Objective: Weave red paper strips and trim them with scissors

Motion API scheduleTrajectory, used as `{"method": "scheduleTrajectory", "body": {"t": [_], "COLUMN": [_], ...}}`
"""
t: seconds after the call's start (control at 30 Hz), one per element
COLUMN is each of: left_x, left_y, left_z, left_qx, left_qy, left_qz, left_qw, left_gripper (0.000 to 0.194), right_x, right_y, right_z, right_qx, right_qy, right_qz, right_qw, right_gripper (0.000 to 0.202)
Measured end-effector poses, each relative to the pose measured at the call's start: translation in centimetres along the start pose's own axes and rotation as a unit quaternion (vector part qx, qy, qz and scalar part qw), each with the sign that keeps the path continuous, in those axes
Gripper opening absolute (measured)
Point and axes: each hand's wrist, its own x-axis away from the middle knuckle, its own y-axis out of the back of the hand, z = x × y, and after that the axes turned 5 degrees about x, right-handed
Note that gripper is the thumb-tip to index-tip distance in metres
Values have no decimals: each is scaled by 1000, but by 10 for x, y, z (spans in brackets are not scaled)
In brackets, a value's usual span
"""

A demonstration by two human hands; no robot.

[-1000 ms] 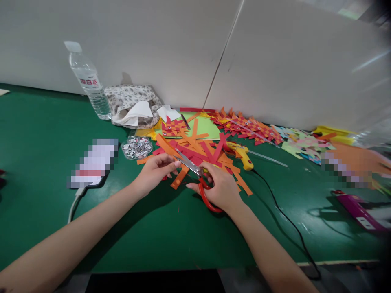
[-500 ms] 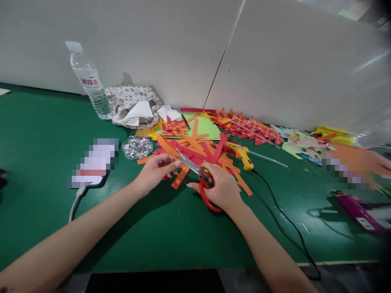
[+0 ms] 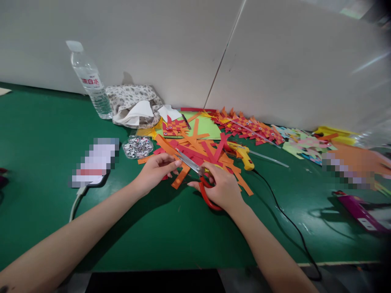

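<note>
My right hand [image 3: 224,185] grips the red-handled scissors [image 3: 191,163], whose blades point up and to the left. Close to the blade tips is my left hand [image 3: 159,171], its thumb and forefinger pressed together on something too small to make out. Beneath and behind both hands lies a loose heap of orange and red paper strips [image 3: 181,176]. A yellow glue gun [image 3: 243,156] rests at the heap's right side. Just left of the heap sits a clear container of googly eyes [image 3: 138,147].
A water bottle [image 3: 91,83] and a patterned tissue pouch [image 3: 134,95] stand by the wall. A phone [image 3: 96,162] with a cable lies left. Woven paper fish [image 3: 256,130] lie behind the glue gun. A purple power strip [image 3: 357,209] is at right.
The scissor blades have closed slightly. Both hands have otherwise stayed nearly in place.
</note>
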Motion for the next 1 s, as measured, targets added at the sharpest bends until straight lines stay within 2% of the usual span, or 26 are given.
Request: {"method": "scheduleTrajectory", "body": {"t": [0.33, 0.53, 0.77, 1.0], "left_x": [-1, -1, 0, 0], "left_y": [1, 1, 0, -2], "left_z": [1, 0, -1, 0], "left_qx": [-16, -8, -1, -3], "left_qy": [-2, -2, 1, 1], "left_qz": [2, 5, 2, 6], "left_qw": [1000, 1000, 1000, 1000], "left_gripper": [30, 29, 30, 28], "right_x": [2, 2, 1, 1], "right_y": [-3, -2, -3, -3], "right_z": [-4, -2, -2, -1], "right_qx": [8, 9, 32, 33], "right_qy": [5, -1, 1, 6], "right_qz": [-29, 3, -18, -3], "right_qw": [1000, 1000, 999, 999], "right_gripper": [44, 47, 58, 56]}}
